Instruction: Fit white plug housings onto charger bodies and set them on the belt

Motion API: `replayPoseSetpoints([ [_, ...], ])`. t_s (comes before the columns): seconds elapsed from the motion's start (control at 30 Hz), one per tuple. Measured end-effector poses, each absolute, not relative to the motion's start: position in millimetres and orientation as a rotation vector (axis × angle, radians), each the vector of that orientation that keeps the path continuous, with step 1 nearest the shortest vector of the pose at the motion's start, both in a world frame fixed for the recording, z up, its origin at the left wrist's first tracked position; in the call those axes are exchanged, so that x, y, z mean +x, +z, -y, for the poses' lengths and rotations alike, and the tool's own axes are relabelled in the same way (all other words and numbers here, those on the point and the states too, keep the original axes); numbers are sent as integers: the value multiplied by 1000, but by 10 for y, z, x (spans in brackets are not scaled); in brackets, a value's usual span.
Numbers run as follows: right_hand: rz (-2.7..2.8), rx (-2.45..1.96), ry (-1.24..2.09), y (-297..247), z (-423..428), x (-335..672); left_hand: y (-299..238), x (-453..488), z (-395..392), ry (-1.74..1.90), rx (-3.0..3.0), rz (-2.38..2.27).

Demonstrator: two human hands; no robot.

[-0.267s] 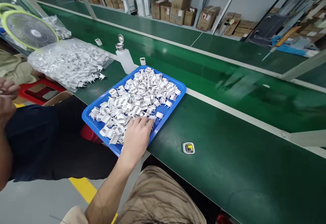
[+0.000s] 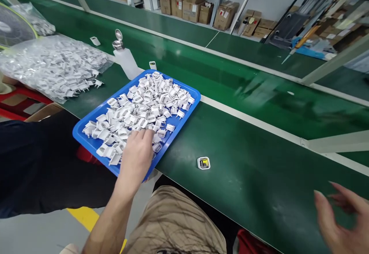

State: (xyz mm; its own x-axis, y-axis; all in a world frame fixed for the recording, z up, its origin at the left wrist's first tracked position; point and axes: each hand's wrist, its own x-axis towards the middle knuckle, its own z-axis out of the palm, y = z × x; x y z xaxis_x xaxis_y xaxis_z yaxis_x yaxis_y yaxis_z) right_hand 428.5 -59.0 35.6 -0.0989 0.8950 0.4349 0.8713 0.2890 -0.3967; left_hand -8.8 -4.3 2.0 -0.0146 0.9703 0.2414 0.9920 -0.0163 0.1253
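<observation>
My left hand (image 2: 137, 153) reaches into a blue tray (image 2: 170, 143) at its near side. The fingers curl down among a heap of small white plug casings (image 2: 135, 109), many with metal pins showing. The fingertips are hidden, so what they grip cannot be made out. At the lower right, my right hand (image 2: 343, 219) hovers over the green bench with thumb and fingers apart and nothing between them. Between my hands, one open white casing (image 2: 203, 163) with yellow and black parts inside sits on the bench.
Behind the tray stand a white pump bottle (image 2: 127, 62) with its lid up and a white casing (image 2: 152, 65). To the left, a clear bag (image 2: 54, 63) spills more plug casings, beside a fan (image 2: 14, 29). A co-worker's dark-clothed leg (image 2: 57, 169) is close by.
My right hand has come into view at the lower right. My left hand stays in the tray, fingers more curled. The whole view has shifted, so the bench things appear further left.
</observation>
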Motion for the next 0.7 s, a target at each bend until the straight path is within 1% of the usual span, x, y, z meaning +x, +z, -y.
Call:
replayPoseSetpoints([
  [0.07, 1827, -1786, -190, 344, 608, 4016, 77, -75, 94, -603, -2115, 2172],
  [0.1, 1833, -1787, -200, 323, 587, 3862, 107, -22, 123, -714, -2106, 2178],
  [0.2, 2067, -1406, 118, 210, 426, 3397, 161, 324, 207, -1044, -2184, 2163],
  [0.27, 2211, -1202, 295, 126, 293, 3142, 150, 629, 256, -1242, -2350, 2127],
  [0.4, 2272, -1064, 408, 15, 130, 2927, 15, 1005, 325, -1522, -2664, 2092],
  [0.47, 2217, -1088, 432, -16, 108, 2957, -100, 1013, 344, -1541, -2714, 2134],
  [0.53, 2201, -1124, 466, -39, 96, 3013, -239, 967, 348, -1429, -2754, 2169],
  [0.6, 2251, -1117, 481, -54, 72, 3042, -379, 940, 335, -1280, -2798, 2177],
  [0.7, 2422, -1088, 483, -54, 1, 3005, -528, 978, 281, -1239, -2868, 2143],
])
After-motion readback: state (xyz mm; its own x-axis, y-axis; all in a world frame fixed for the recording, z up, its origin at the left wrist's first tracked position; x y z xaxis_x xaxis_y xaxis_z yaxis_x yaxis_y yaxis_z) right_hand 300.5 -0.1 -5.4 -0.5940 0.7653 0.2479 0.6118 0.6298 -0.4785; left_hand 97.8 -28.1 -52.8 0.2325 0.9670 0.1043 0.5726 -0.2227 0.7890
